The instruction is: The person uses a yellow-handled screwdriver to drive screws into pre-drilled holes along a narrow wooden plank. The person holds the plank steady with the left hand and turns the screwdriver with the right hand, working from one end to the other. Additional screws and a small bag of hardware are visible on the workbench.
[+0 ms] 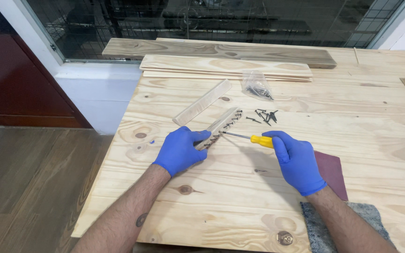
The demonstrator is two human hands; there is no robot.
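Both my hands wear blue gloves. My left hand grips the near end of a narrow wooden strip lying on the pine tabletop. Several black screws stand in a row along the strip's right edge. My right hand is closed on the yellow handle of a screwdriver. Its metal tip points left and meets a screw near my left hand's fingers.
A second wooden strip lies just behind. Loose black screws and a clear plastic bag of screws sit further back. Stacked boards line the far edge. Dark red sandpaper and grey felt lie at right.
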